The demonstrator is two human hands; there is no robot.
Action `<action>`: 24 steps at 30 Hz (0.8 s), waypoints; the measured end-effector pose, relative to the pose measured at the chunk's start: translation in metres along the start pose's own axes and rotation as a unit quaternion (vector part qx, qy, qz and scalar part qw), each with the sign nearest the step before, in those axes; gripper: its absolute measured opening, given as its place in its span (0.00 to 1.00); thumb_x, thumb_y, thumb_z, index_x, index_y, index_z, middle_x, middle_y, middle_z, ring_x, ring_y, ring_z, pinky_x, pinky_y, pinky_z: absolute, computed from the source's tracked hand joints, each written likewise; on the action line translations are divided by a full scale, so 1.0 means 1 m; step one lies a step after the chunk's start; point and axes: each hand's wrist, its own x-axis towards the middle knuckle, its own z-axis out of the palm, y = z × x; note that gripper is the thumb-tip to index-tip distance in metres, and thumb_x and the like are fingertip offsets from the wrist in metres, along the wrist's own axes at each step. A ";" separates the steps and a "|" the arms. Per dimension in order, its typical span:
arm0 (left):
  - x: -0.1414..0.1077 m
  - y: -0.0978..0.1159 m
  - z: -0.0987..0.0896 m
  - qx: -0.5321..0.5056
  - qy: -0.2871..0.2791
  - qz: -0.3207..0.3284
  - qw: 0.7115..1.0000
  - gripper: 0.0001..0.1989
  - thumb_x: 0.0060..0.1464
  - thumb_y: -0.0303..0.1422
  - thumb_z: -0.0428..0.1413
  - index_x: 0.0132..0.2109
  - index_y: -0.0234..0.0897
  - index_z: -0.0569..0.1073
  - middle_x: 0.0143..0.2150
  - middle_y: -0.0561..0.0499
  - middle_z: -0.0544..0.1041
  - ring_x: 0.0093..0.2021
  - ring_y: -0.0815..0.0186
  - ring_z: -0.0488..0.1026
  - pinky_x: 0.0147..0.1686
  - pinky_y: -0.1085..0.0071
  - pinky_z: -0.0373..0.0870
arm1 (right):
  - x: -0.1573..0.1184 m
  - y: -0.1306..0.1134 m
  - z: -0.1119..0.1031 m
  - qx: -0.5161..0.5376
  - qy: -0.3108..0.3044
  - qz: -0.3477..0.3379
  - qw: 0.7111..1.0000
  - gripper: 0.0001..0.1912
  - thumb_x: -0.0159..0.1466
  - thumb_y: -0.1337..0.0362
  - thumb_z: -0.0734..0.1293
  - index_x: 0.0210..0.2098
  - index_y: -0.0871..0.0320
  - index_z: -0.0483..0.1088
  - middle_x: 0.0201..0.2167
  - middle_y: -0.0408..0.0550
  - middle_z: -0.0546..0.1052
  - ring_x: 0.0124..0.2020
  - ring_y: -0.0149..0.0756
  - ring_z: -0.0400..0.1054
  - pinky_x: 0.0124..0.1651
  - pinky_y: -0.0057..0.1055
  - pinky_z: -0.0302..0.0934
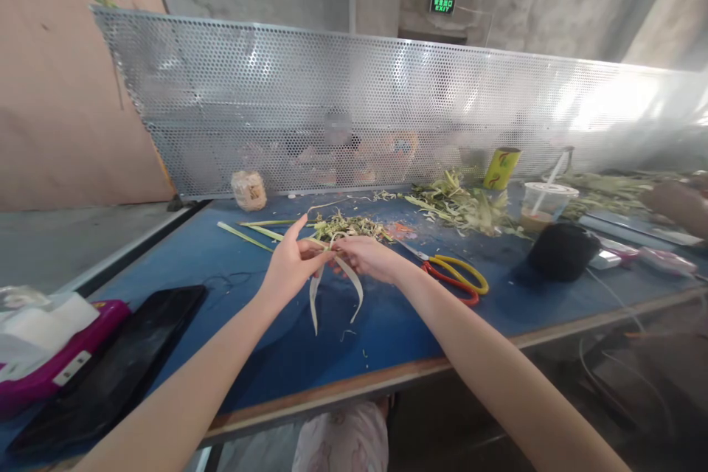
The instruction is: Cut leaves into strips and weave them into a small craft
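Between my hands, above the blue tabletop, are pale plant-leaf strips (354, 287) whose two loose ends hang down and curl. My left hand (294, 258) pinches them with thumb and fingers, the index finger raised. My right hand (365, 257) closes on the same strips at the point where they cross; its fingertips are partly hidden. Just behind the hands lies a heap of shredded plant scraps (354, 226). Green stalks (243, 236) rest to the left of my left hand. Scissors (450, 275) with red and yellow handles lie to the right of my right hand.
A perforated metal screen (276, 103) borders the table's back. Dried leaves (459, 206), a yellow-green can (501, 167), a drink cup (545, 206) and a black round object (563, 252) stand right. A black tablet (166, 332) and magenta box (71, 346) lie left. Another person's hand (678, 203) is far right.
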 end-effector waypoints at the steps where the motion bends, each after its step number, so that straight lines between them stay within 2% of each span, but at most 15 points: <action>1: 0.000 -0.001 0.000 0.002 0.006 0.000 1.000 0.47 0.38 0.31 0.61 0.61 0.31 0.45 0.28 0.50 0.74 0.19 0.72 0.66 0.18 0.75 0.61 | -0.001 0.001 0.001 -0.018 -0.007 -0.019 1.000 0.09 0.60 0.61 0.60 0.30 0.61 0.65 0.24 0.44 0.70 0.22 0.26 0.64 0.27 0.25 0.57; 4: 0.002 -0.005 0.001 0.002 0.013 -0.003 1.000 0.44 0.39 0.33 0.60 0.60 0.31 0.47 0.29 0.49 0.74 0.18 0.73 0.64 0.17 0.76 0.60 | -0.003 0.002 0.003 -0.039 -0.041 -0.046 0.997 0.10 0.60 0.62 0.59 0.26 0.61 0.62 0.17 0.38 0.62 0.15 0.20 0.53 0.20 0.20 0.50; 7: 0.006 -0.009 0.001 0.011 0.012 -0.007 1.000 0.44 0.41 0.35 0.59 0.61 0.29 0.45 0.26 0.51 0.73 0.16 0.75 0.61 0.17 0.76 0.59 | -0.003 0.001 0.002 -0.056 -0.041 -0.057 0.996 0.11 0.61 0.61 0.57 0.26 0.61 0.61 0.15 0.34 0.55 0.12 0.18 0.44 0.16 0.18 0.40; 12: 0.009 -0.010 -0.002 -0.021 0.037 -0.025 0.999 0.52 0.39 0.33 0.61 0.62 0.24 0.36 0.24 0.52 0.73 0.16 0.75 0.61 0.18 0.77 0.60 | -0.005 -0.003 0.002 -0.074 -0.009 -0.047 0.996 0.06 0.59 0.63 0.60 0.31 0.60 0.62 0.14 0.34 0.56 0.13 0.18 0.45 0.16 0.18 0.41; 17: 0.005 -0.004 -0.003 -0.041 0.015 -0.043 0.998 0.51 0.43 0.33 0.58 0.62 0.26 0.31 0.23 0.52 0.74 0.20 0.70 0.67 0.18 0.76 0.62 | -0.005 -0.001 0.001 -0.096 -0.010 -0.063 0.993 0.11 0.58 0.59 0.62 0.38 0.56 0.62 0.14 0.33 0.56 0.12 0.19 0.45 0.14 0.17 0.40; 19: 0.003 0.000 -0.001 -0.063 -0.003 -0.051 0.997 0.49 0.46 0.32 0.56 0.61 0.28 0.27 0.24 0.50 0.74 0.23 0.67 0.70 0.17 0.75 0.63 | -0.005 0.001 0.001 -0.089 -0.026 -0.071 0.993 0.11 0.58 0.56 0.61 0.34 0.56 0.61 0.13 0.33 0.57 0.12 0.19 0.44 0.13 0.17 0.37; 22: 0.003 0.003 -0.001 -0.062 -0.025 -0.027 0.997 0.48 0.47 0.31 0.55 0.62 0.33 0.27 0.25 0.50 0.75 0.21 0.67 0.70 0.17 0.74 0.64 | -0.004 0.003 0.000 -0.056 -0.065 -0.074 0.994 0.14 0.57 0.53 0.60 0.27 0.58 0.60 0.12 0.33 0.56 0.11 0.18 0.42 0.13 0.17 0.36; 24: 0.004 0.003 -0.001 -0.044 -0.007 -0.010 0.999 0.51 0.44 0.31 0.57 0.62 0.34 0.27 0.25 0.51 0.75 0.20 0.68 0.69 0.17 0.75 0.64 | -0.002 0.005 -0.001 -0.033 -0.085 -0.064 0.994 0.15 0.57 0.52 0.60 0.26 0.58 0.60 0.10 0.32 0.54 0.10 0.19 0.41 0.12 0.18 0.36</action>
